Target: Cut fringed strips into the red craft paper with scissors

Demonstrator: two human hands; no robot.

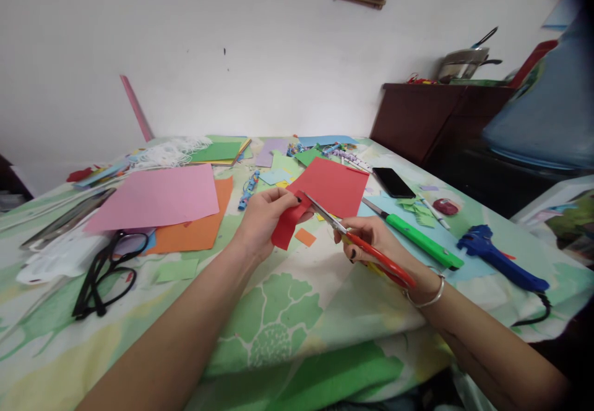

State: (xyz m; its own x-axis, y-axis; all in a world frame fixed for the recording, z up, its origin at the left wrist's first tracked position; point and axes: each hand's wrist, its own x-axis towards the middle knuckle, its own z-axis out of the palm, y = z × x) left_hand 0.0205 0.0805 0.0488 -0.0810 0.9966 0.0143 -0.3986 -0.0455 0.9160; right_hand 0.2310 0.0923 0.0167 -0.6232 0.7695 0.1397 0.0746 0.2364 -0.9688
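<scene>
My left hand [268, 216] pinches a small strip of red paper [286, 226] between thumb and fingers. In my right hand [371, 237] is a pair of scissors [378, 256] with red and yellow handles. The tips of their blades touch the red strip near my left thumb. Behind both hands lies a larger sheet of red paper [330, 185] on the table. A small orange paper scrap [305, 236] rests just below the strip. Beside my right wrist lies a green utility knife [420, 239].
Pink paper [158, 197], orange paper [204, 228] and black eyeglasses [104, 275] lie at the left. A phone [393, 182] and a blue glue gun [503, 259] are at the right. Green sheets [220, 151] and white string [169, 153] lie farther back, before the wall [260, 89].
</scene>
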